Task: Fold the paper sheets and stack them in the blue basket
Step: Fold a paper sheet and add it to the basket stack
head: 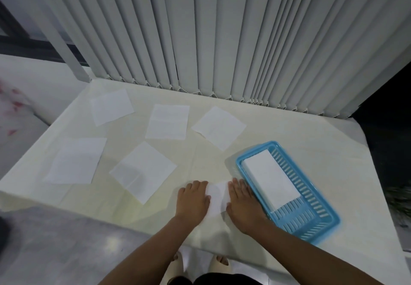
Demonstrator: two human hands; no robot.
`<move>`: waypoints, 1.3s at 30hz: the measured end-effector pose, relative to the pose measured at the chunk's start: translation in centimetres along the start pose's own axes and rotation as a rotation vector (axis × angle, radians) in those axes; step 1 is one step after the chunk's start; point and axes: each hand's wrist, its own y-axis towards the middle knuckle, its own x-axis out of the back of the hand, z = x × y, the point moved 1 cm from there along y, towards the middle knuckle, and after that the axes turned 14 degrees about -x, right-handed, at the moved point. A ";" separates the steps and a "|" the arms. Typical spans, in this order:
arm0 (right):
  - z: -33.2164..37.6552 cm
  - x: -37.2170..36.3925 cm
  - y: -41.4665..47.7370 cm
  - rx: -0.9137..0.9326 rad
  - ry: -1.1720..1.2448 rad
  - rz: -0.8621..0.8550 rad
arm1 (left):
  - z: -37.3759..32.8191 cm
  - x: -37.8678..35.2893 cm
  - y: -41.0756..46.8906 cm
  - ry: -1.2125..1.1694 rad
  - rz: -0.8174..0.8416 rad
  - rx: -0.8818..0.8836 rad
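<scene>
Both hands flat on folded sheet (219, 198) near front edge of surface (311, 137) — left hand (194, 201), right hand (243, 204), fingers together, pressing, not gripping. Blue basket (315, 213) just right, holding folded stack (270, 179). Five unfolded sheets (143, 171) lie beyond.

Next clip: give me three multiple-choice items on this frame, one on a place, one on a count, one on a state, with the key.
1. Where is the blue basket?
A. right of the hands
B. left of the hands
C. on the floor

2. How many unfolded sheets lie flat on the table?
A. two
B. five
C. eight

3. What are both hands doing?
A. lifting the basket
B. hanging idle
C. pressing a folded sheet flat

Key: A, it sits beside the right hand; B, five lie spread out; C, left hand and right hand rest palm-down on it.
</scene>
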 end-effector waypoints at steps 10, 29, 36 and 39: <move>-0.6 0.0 -3.6 -0.066 0.348 -0.237 | 0.6 2.0 3.7 -0.322 0.182 0.033; 8.2 7.1 -3.6 -0.643 1.779 0.070 | 3.0 8.5 2.0 -1.625 -0.219 0.242; 5.9 8.2 -2.8 -0.742 2.350 0.036 | 1.9 9.5 2.9 -1.811 -0.135 0.159; 5.0 9.1 -3.9 -0.743 2.487 0.170 | 0.9 9.7 3.6 -1.834 -0.082 0.151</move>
